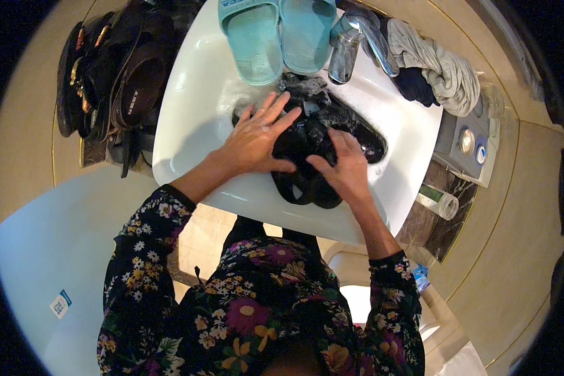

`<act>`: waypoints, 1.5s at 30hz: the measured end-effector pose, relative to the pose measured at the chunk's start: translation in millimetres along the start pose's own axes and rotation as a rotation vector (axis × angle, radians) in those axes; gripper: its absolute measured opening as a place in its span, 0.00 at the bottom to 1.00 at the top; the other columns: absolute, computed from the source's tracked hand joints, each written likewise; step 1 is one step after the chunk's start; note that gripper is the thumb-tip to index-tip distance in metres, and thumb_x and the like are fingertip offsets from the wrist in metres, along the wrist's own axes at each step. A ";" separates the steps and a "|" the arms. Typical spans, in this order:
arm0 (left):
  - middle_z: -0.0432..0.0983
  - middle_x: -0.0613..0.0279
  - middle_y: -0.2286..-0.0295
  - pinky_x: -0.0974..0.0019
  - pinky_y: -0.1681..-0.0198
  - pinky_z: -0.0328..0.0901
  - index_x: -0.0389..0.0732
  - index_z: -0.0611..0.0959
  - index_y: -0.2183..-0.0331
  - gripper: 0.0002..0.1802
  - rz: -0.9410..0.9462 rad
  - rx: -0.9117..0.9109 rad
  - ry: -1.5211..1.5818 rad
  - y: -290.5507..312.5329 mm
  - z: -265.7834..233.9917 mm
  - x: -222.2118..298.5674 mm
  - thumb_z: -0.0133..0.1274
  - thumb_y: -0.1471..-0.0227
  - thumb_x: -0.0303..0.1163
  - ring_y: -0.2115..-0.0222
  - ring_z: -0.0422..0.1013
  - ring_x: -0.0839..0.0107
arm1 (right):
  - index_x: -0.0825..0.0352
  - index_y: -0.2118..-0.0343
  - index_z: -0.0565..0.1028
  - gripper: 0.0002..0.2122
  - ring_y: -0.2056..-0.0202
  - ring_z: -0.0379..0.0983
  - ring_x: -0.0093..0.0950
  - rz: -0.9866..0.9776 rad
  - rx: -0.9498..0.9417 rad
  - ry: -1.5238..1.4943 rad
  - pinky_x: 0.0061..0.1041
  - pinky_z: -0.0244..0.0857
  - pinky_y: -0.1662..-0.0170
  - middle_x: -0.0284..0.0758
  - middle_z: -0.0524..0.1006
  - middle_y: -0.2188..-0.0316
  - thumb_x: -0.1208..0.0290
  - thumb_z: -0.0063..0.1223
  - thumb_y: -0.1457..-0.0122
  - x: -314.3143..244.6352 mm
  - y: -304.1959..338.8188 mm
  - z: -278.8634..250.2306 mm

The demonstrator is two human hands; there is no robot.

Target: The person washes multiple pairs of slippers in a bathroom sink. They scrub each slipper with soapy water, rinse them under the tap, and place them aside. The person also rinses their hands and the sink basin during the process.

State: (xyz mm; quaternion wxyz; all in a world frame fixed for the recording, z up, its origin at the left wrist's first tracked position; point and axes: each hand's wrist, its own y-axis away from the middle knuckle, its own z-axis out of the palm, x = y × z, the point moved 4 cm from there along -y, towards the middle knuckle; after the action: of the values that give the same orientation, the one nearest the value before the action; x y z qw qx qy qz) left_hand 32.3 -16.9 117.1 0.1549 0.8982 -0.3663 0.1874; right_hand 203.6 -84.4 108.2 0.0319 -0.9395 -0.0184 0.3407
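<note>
Wet black sandals (365, 139) lie bunched together in the white sink (188, 113), with suds on and around them. Over their left side is my left hand (254, 135), its fingers spread apart and nothing gripped. On the right, my right hand (346, 164) bends its fingers over a sandal, with the thumb set apart on the near side. The fingertips partly disappear against the dark material. Part of the sandals is hidden beneath both hands.
Light blue slides (254, 47) rest on the sink's back edge, left of the chrome faucet (344, 56). A crumpled grey cloth (448, 69) lies right of it. Dark shoes (131, 94) are piled at the left. A grey box (464, 144) and a clear jar (442, 203) stand right.
</note>
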 end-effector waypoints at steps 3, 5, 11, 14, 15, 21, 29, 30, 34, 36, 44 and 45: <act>0.55 0.47 0.48 0.50 0.50 0.55 0.44 0.65 0.50 0.43 -0.226 0.071 0.035 -22.5 24.4 -7.9 0.63 0.69 0.43 0.50 0.58 0.51 | 0.71 0.63 0.68 0.22 0.64 0.67 0.42 0.061 0.015 0.064 0.35 0.64 0.61 0.43 0.70 0.67 0.62 0.60 0.59 -0.1 -12.2 21.3; 0.59 0.50 0.52 0.52 0.55 0.60 0.45 0.67 0.53 0.38 -0.295 0.225 0.172 -29.0 37.5 -14.1 0.62 0.69 0.39 0.55 0.63 0.50 | 0.68 0.71 0.68 0.16 0.68 0.67 0.42 0.101 0.061 0.087 0.35 0.64 0.66 0.41 0.69 0.73 0.64 0.59 0.58 11.1 -19.6 37.4; 0.69 0.55 0.67 0.58 0.62 0.64 0.42 0.71 0.66 0.29 -0.519 0.435 0.301 -41.6 54.3 -25.2 0.65 0.73 0.40 0.63 0.68 0.55 | 0.70 0.76 0.71 0.15 0.76 0.70 0.44 0.239 0.232 -0.134 0.37 0.62 0.71 0.45 0.73 0.79 0.61 0.58 0.55 48.2 -32.6 59.3; 0.69 0.55 0.67 0.59 0.64 0.64 0.41 0.71 0.65 0.29 -0.431 0.600 0.348 -40.7 58.7 -32.6 0.65 0.72 0.39 0.66 0.68 0.56 | 0.69 0.80 0.71 0.15 0.78 0.70 0.44 0.346 0.221 -0.124 0.39 0.61 0.73 0.45 0.72 0.82 0.59 0.57 0.55 48.9 -40.2 59.4; 0.71 0.56 0.68 0.60 0.66 0.65 0.39 0.71 0.65 0.29 -0.445 0.610 0.384 -42.6 62.2 -36.4 0.66 0.70 0.38 0.69 0.69 0.60 | 0.68 0.81 0.71 0.15 0.78 0.69 0.44 0.380 0.224 -0.102 0.39 0.61 0.74 0.44 0.71 0.83 0.59 0.57 0.55 48.7 -40.9 58.0; 0.74 0.59 0.68 0.67 0.65 0.65 0.32 0.73 0.62 0.27 -0.711 0.394 1.376 -46.6 47.6 -45.8 0.63 0.63 0.39 0.70 0.70 0.71 | 0.67 0.83 0.69 0.10 0.77 0.69 0.41 0.175 0.169 -0.271 0.36 0.61 0.74 0.41 0.70 0.82 0.68 0.56 0.54 28.0 -33.7 53.0; 0.72 0.47 0.69 0.62 0.61 0.62 0.34 0.77 0.69 0.22 -0.323 0.033 0.706 -7.7 46.1 -43.3 0.56 0.58 0.45 0.64 0.69 0.58 | 0.66 0.69 0.71 0.13 0.61 0.65 0.38 -0.234 0.214 0.022 0.37 0.57 0.57 0.38 0.71 0.67 0.65 0.57 0.56 1.5 -22.1 3.4; 0.72 0.46 0.67 0.61 0.59 0.61 0.34 0.77 0.70 0.23 -0.220 -0.012 0.722 -3.2 38.8 -36.6 0.56 0.58 0.46 0.62 0.68 0.57 | 0.67 0.65 0.71 0.16 0.57 0.64 0.39 -0.297 0.249 0.070 0.37 0.55 0.53 0.39 0.70 0.62 0.64 0.56 0.56 3.7 -30.6 -2.0; 0.67 0.43 0.60 0.54 0.50 0.54 0.37 0.76 0.66 0.28 0.097 0.010 0.346 18.0 9.9 -16.7 0.57 0.62 0.51 0.56 0.62 0.49 | 0.64 0.53 0.65 0.25 0.49 0.58 0.36 -0.337 0.122 0.211 0.41 0.49 0.48 0.38 0.64 0.52 0.61 0.55 0.55 17.1 -44.5 5.7; 0.68 0.42 0.61 0.53 0.48 0.53 0.32 0.75 0.64 0.36 0.102 0.015 0.172 16.1 14.9 -18.7 0.56 0.63 0.56 0.55 0.61 0.47 | 0.62 0.50 0.64 0.27 0.49 0.57 0.34 -0.316 0.092 0.260 0.40 0.49 0.49 0.37 0.63 0.51 0.60 0.55 0.55 21.6 -48.1 12.1; 0.70 0.44 0.69 0.57 0.60 0.64 0.27 0.73 0.69 0.36 -0.314 0.071 0.004 -16.6 30.7 -21.5 0.51 0.59 0.58 0.65 0.68 0.51 | 0.62 0.58 0.68 0.24 0.58 0.64 0.33 -0.229 0.047 0.357 0.36 0.56 0.59 0.34 0.69 0.62 0.56 0.57 0.58 47.0 -83.6 37.4; 0.69 0.45 0.71 0.54 0.62 0.64 0.28 0.72 0.71 0.35 -0.294 0.127 0.042 -15.0 38.9 -25.1 0.53 0.60 0.57 0.66 0.68 0.51 | 0.63 0.63 0.70 0.21 0.62 0.66 0.33 -0.208 0.021 0.366 0.36 0.59 0.63 0.35 0.69 0.66 0.56 0.58 0.59 48.7 -82.6 40.3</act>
State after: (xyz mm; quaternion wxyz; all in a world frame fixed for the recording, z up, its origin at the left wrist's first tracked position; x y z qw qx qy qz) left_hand 35.1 -7.7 69.4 0.1312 0.9460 -0.2148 0.2043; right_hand 214.1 2.6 52.2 0.0796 -0.9783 -0.1056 0.1593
